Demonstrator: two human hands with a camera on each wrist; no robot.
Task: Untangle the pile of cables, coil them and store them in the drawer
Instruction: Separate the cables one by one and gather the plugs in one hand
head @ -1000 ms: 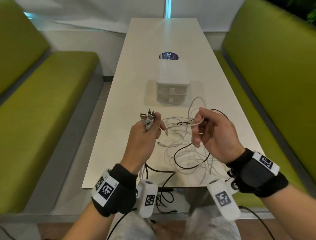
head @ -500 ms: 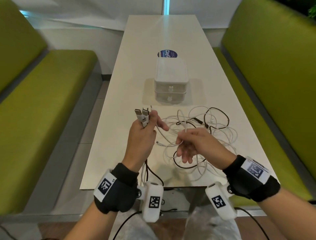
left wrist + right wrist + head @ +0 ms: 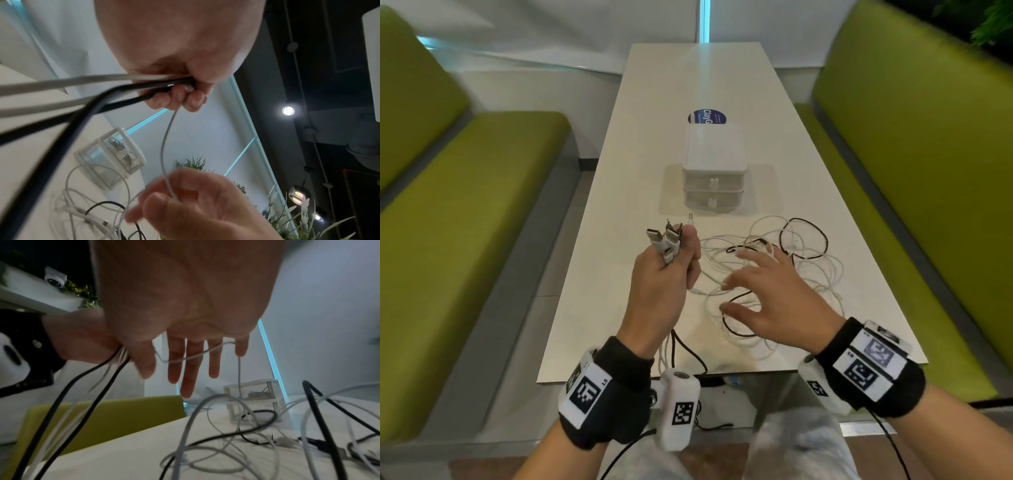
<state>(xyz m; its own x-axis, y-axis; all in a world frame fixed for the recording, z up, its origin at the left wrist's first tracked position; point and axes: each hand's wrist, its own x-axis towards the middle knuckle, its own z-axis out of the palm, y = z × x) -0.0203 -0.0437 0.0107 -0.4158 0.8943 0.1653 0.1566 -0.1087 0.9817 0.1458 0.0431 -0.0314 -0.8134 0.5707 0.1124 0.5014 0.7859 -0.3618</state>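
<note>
Smooth white table (image 3: 619, 205) bears thin looping cables (image 3: 808, 274).

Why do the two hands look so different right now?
The left hand is curled tight round a bunch of cable ends; the right hand is spread flat. The left is raised upright; the right reaches over the tangled cables. Both wear wrist cameras.

Tabletop (image 3: 784, 144): smooth, pale, faintly sheened.
Drawer unit (image 3: 713, 171): white plastic frame, translucent fronts.
White cables (image 3: 832, 274): smooth, matt sheathing.
Black cable (image 3: 822, 236): matt, braided-looking.
Plugs (image 3: 666, 240): white plastic, metal tips.
Benches (image 3: 914, 144): green, matt upholstery.
</note>
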